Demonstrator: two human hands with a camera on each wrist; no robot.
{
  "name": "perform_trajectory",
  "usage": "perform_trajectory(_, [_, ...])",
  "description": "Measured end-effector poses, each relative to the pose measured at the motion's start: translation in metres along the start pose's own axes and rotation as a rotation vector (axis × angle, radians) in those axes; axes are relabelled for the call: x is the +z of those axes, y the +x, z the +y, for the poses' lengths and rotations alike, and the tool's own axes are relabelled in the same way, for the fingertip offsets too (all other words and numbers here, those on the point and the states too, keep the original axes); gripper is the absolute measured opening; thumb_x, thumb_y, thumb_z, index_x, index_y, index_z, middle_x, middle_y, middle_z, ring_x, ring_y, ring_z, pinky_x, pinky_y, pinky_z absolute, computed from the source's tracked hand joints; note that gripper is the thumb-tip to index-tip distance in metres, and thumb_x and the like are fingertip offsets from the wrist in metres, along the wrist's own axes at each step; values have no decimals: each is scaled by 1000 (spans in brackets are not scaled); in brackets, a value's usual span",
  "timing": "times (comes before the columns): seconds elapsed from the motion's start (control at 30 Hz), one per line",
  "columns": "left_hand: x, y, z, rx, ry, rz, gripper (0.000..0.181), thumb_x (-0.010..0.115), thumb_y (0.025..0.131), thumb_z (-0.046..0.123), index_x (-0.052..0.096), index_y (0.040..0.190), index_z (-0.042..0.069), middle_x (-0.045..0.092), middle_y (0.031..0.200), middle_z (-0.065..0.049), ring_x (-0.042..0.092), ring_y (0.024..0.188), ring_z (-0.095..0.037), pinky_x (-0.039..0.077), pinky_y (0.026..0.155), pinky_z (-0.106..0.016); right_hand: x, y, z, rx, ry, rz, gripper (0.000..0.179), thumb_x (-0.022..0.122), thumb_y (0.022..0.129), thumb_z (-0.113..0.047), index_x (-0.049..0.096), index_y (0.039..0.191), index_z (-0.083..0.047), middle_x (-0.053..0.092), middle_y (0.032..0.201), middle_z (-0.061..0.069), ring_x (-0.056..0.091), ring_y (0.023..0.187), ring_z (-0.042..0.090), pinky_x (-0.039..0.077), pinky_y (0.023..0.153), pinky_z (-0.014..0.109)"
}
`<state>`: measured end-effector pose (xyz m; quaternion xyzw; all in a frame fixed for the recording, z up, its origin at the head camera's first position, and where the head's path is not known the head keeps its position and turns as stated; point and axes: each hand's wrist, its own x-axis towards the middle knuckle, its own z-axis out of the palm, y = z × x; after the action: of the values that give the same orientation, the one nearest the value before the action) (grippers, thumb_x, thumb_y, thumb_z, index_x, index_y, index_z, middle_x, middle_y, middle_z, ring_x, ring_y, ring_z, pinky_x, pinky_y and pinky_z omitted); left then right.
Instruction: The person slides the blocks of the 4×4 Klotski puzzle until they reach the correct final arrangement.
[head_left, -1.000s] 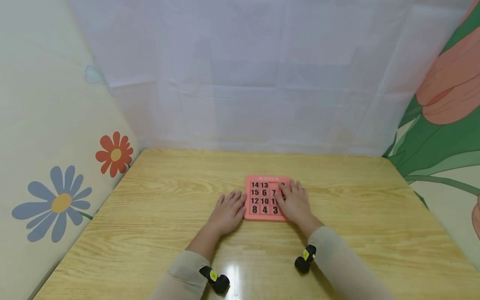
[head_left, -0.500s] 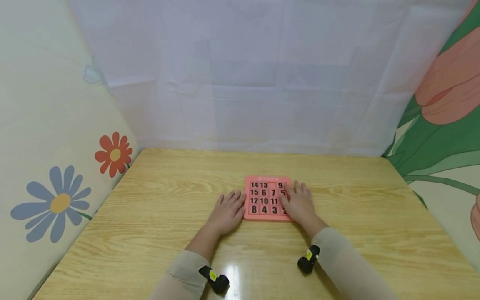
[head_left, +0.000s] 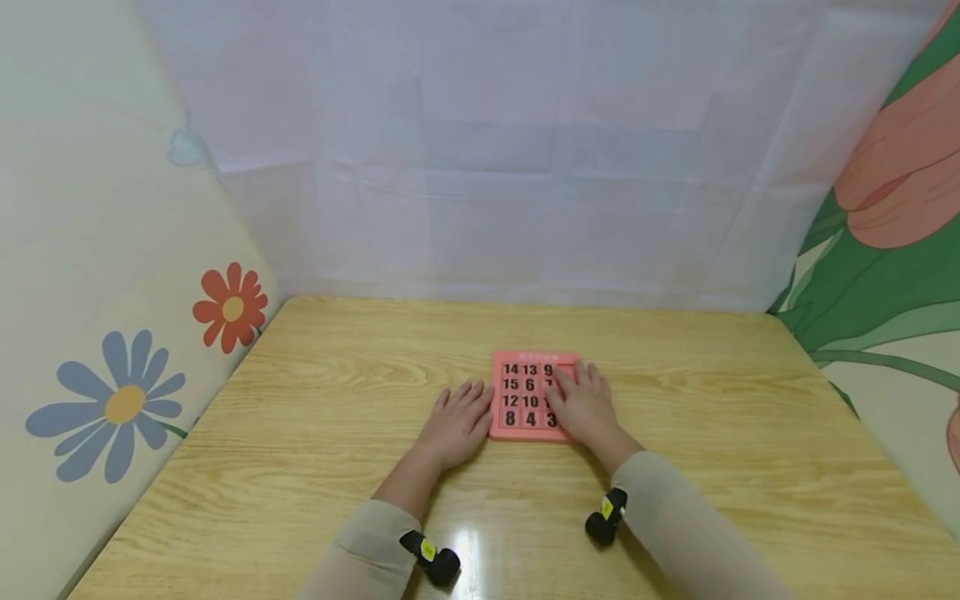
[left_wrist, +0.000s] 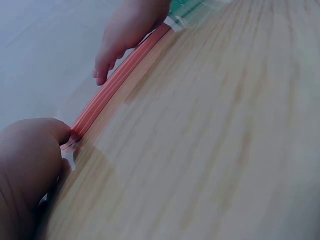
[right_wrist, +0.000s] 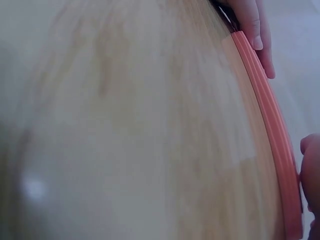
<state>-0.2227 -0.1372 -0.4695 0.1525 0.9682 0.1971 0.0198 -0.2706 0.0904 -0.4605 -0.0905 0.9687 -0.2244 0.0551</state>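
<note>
A pink sliding number puzzle [head_left: 521, 393] lies flat on the table, its tiles printed with black numbers. The 9 tile [head_left: 548, 370] sits third in the top row, with a gap to its right. My left hand [head_left: 453, 427] rests along the left edge, fingers extended, the thumb side touching the frame. Over the right-hand columns lies my right hand [head_left: 587, 410], its fingertips on the tiles, hiding several of them. The left wrist view catches the puzzle's pink side [left_wrist: 120, 75] between both hands; the right wrist view also shows this pink edge [right_wrist: 267, 115].
The wood-grain table [head_left: 337, 367] extends around the puzzle on all sides. A white cloth [head_left: 487, 167] hangs behind it. Flower-patterned panels [head_left: 123, 406] stand left and right. Each wrist carries a small black camera [head_left: 438, 567].
The 9 tile has slid one place left, from the top right corner into the third column. My right hand drew back right, then came left again. The left hand stays put.
</note>
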Motion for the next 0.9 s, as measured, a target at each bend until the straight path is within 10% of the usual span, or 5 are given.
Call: perform_trajectory(0.9, [0, 1, -1, 8, 4, 5, 52, 37, 105, 32, 36, 152, 10, 31, 159, -14, 23, 150, -34, 10, 124, -56, -7, -28, 24, -88, -52, 28, 55, 39, 103, -46, 44, 149, -15, 18, 162, 22, 8, 151, 44, 5, 124, 57])
